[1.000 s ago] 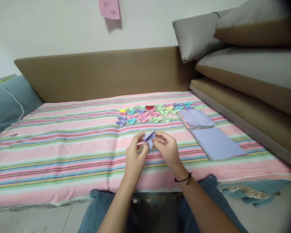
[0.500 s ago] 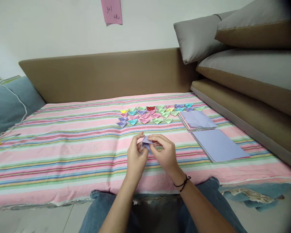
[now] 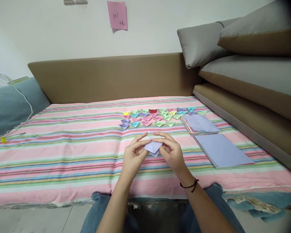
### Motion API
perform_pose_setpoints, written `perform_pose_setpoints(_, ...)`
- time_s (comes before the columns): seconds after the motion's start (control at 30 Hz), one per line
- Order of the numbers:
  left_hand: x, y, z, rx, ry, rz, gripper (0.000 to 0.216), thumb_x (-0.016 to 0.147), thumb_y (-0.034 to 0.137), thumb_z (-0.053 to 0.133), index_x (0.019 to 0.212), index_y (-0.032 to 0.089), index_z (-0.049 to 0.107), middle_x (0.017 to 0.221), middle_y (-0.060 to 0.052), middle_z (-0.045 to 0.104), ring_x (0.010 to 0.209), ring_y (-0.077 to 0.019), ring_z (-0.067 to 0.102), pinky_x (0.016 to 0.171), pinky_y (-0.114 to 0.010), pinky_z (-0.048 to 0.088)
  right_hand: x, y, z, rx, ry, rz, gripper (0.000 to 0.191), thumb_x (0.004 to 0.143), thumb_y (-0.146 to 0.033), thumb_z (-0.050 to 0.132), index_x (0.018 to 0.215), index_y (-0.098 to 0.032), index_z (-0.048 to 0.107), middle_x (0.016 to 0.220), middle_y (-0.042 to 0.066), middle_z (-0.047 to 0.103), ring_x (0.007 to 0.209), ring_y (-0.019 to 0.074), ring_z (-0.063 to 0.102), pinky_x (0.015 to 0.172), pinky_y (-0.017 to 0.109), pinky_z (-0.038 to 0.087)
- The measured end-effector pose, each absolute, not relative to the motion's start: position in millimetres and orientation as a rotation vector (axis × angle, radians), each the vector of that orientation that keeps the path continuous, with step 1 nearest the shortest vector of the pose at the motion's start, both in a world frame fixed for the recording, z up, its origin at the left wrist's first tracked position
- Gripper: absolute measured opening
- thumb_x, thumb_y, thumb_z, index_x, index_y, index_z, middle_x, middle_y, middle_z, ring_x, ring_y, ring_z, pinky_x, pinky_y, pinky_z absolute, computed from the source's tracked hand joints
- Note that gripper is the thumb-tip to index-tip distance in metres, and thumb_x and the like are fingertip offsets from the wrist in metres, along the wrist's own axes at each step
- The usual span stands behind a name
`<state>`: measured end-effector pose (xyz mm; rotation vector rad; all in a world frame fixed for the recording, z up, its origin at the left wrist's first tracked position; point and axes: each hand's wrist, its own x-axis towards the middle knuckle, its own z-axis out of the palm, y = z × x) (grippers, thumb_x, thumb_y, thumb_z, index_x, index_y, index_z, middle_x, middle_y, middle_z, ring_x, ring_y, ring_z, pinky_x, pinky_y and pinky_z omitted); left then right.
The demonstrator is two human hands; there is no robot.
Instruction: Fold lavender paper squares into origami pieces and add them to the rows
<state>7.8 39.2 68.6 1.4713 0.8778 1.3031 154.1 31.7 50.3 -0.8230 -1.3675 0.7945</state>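
Note:
Both my hands meet over the striped cloth (image 3: 63,155), pinching a small folded piece of lilac paper (image 3: 153,147) between them. My left hand (image 3: 134,157) grips its left side with thumb and fingers closed. My right hand (image 3: 171,152), with a black band at the wrist, holds the right side and top edge. Beyond the hands lie rows of several small folded paper shapes (image 3: 157,117) in pink, green, blue, lilac, yellow and red.
Two stacks of lilac paper sheets lie to the right, a nearer stack (image 3: 221,151) and a farther stack (image 3: 200,124). Brown and grey cushions (image 3: 247,74) are piled at right. A brown backrest (image 3: 111,77) runs behind. A pink note (image 3: 117,15) hangs on the wall. A white cable (image 3: 16,94) crosses a grey-blue cushion at left.
The folded lilac paper has been turned and flattened between my fingers, now pointing downward. The view has shifted slightly, so the scene sits lower and further right.

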Motion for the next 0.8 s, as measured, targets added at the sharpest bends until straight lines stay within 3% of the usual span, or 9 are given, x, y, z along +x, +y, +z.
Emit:
perform_pose_setpoints(0.13,0,36,76,1.457,0.805,1.184,0.035,0.066,0.020,0.072,0.100,0.023,0.069,0.139,-0.010,0.041,0.111,-0.0278,0.055,0.081,-0.034,0.053,160,30,58,-0.767,-1.430,0.891,0.024,0.082,-0.026,0.052,0.099,-0.025,0.069,0.122,0.009,0.052,0.115,0.0237,0.050,0.082,0.032,0.050)
perform_pose_setpoints(0.2,0,35,76,1.485,0.809,1.172,0.030,0.069,0.022,0.070,0.099,0.022,0.070,0.138,-0.010,0.044,0.114,-0.0282,0.053,0.082,-0.033,0.053,159,31,58,-0.793,-1.360,0.902,0.020,0.078,-0.030,0.059,0.093,-0.024,0.069,0.120,0.009,0.054,0.115,0.0249,0.050,0.082,0.033,0.051)
perform_pose_setpoints(0.3,3,38,72,1.427,0.841,1.234,0.021,0.070,0.024,0.069,0.090,0.017,0.070,0.130,-0.012,0.052,0.109,-0.0270,0.057,0.081,-0.033,0.054,154,33,52,-0.858,-1.176,1.019,0.031,0.068,-0.029,0.070,0.098,-0.023,0.064,0.114,0.009,0.058,0.094,0.0230,0.062,0.068,0.031,0.054)
perform_pose_setpoints(0.43,6,41,67,1.207,0.876,1.284,0.042,0.061,0.021,0.076,0.100,0.019,0.062,0.129,-0.010,0.053,0.089,-0.0231,0.067,0.071,-0.033,0.057,147,34,48,-0.905,-0.972,1.117,0.050,0.061,-0.028,0.076,0.105,-0.022,0.053,0.086,0.004,0.066,0.066,0.0172,0.065,0.057,0.029,0.053)
perform_pose_setpoints(0.5,6,42,65,1.163,0.920,1.280,0.048,0.058,0.022,0.078,0.103,0.019,0.061,0.121,-0.010,0.059,0.086,-0.0225,0.068,0.070,-0.032,0.057,146,33,48,-0.915,-0.939,1.136,0.052,0.058,-0.027,0.077,0.103,-0.022,0.051,0.075,0.001,0.067,0.063,0.0172,0.065,0.057,0.028,0.052)
perform_pose_setpoints(0.6,4,43,63,1.158,0.974,1.228,0.038,0.061,0.027,0.076,0.095,0.015,0.067,0.095,-0.008,0.071,0.078,-0.0208,0.068,0.071,-0.031,0.055,146,33,49,-0.912,-0.939,1.158,0.054,0.058,-0.028,0.078,0.104,-0.021,0.050,0.074,0.001,0.069,0.063,0.0175,0.065,0.057,0.028,0.051)
perform_pose_setpoints(0.67,3,44,62,1.165,0.991,1.217,0.029,0.063,0.029,0.076,0.086,0.013,0.070,0.081,-0.007,0.072,0.073,-0.0194,0.068,0.070,-0.029,0.054,147,32,49,-0.910,-0.944,1.156,0.053,0.058,-0.028,0.078,0.103,-0.021,0.051,0.075,0.001,0.070,0.064,0.0173,0.065,0.057,0.027,0.051)
perform_pose_setpoints(0.8,4,44,61,1.132,1.026,1.259,0.023,0.059,0.028,0.078,0.074,0.013,0.071,0.071,-0.005,0.071,0.065,-0.0165,0.066,0.062,-0.026,0.052,145,32,48,-0.917,-0.941,1.191,0.048,0.059,-0.027,0.078,0.100,-0.020,0.054,0.072,0.001,0.069,0.064,0.0170,0.065,0.057,0.027,0.050)
